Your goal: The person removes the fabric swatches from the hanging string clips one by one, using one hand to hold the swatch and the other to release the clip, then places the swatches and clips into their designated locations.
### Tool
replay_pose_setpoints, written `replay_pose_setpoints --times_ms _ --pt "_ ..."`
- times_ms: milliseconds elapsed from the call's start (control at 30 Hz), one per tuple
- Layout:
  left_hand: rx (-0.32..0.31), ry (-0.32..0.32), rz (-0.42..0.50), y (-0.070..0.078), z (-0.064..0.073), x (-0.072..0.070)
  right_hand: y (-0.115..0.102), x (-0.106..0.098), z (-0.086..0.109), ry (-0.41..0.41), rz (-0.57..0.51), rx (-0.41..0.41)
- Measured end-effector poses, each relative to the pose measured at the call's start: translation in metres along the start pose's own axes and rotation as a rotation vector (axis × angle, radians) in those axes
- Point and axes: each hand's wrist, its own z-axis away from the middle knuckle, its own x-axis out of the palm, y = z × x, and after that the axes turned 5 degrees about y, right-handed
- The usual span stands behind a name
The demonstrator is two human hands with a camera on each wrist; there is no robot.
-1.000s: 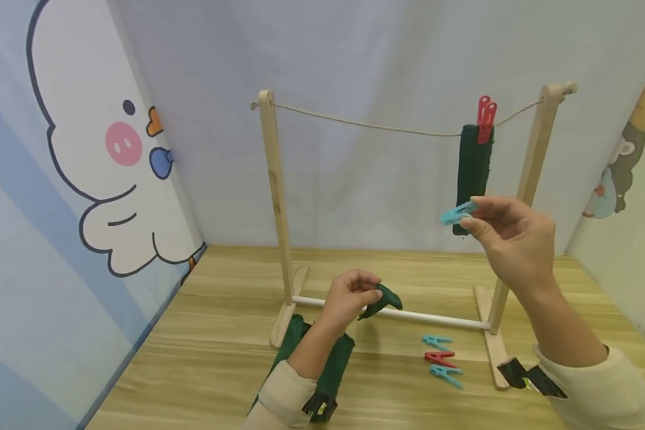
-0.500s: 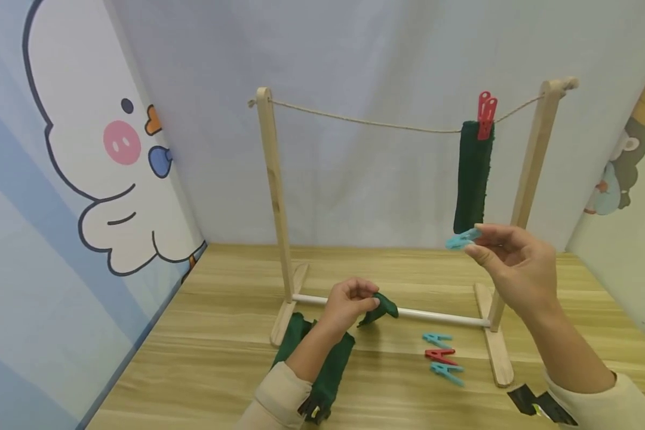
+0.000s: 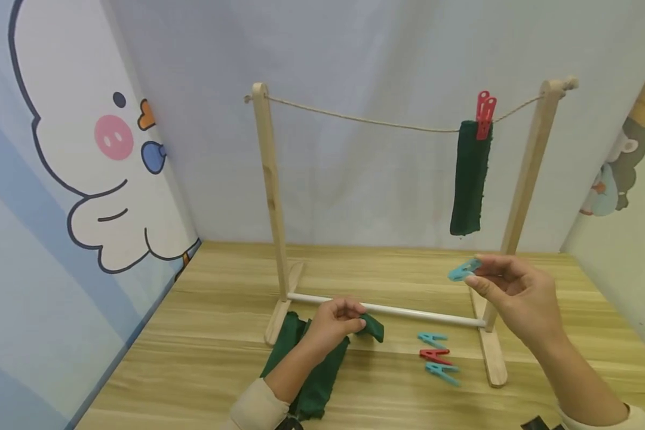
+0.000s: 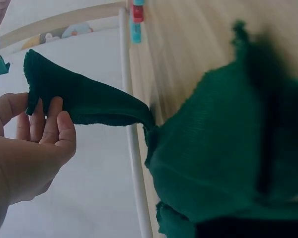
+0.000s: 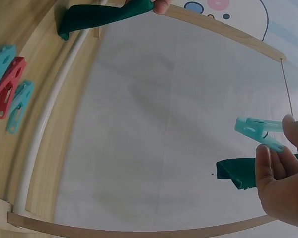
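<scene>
My left hand [image 3: 328,328] pinches one end of a dark green cloth [image 3: 374,329]. In the left wrist view this cloth [image 4: 79,94] slants down toward other green cloths; whether it touches them I cannot tell. My right hand [image 3: 524,292] holds a light blue clothespin [image 3: 461,271] between thumb and fingers, below a hanging strip of green cloth [image 3: 469,185]. That strip is fastened by a red clothespin [image 3: 485,116] to a rope [image 3: 365,119] near its right end. The right wrist view shows the blue clothespin [image 5: 251,128] apart from the hanging strip.
Two wooden posts [image 3: 271,191] carry the rope, joined low down by a white bar [image 3: 408,312]. More green cloths [image 3: 325,382] lie under my left forearm. A red clothespin [image 3: 435,356] lies between two blue ones on the wooden table [image 3: 387,394].
Both hands have come down. My left hand has also moved slightly left with its green cloth, and my right hand has dropped below the hanging strip, still holding the blue clothespin.
</scene>
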Motion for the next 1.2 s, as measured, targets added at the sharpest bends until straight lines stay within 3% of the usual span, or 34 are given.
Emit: replay_pose_setpoints --times_ms 167,367,633,967,1200 --pt "-0.025 0.008 -0.010 0.007 0.017 -0.003 0.006 0.000 0.010 -0.062 0.138 0.046" --pt "-0.090 0.036 0.014 -0.008 0.024 -0.003 0.013 0.000 0.023 -0.124 0.221 0.072" --pt "-0.157 0.038 0.052 -0.018 0.034 -0.003 0.024 0.000 0.038 -0.190 0.126 0.136" --pt "-0.209 -0.030 -0.027 -0.021 0.042 -0.008 0.036 -0.004 0.051 -0.254 0.010 0.192" --pt "-0.253 -0.047 -0.074 -0.023 0.049 -0.012 0.041 -0.002 0.062 -0.262 0.019 0.229"
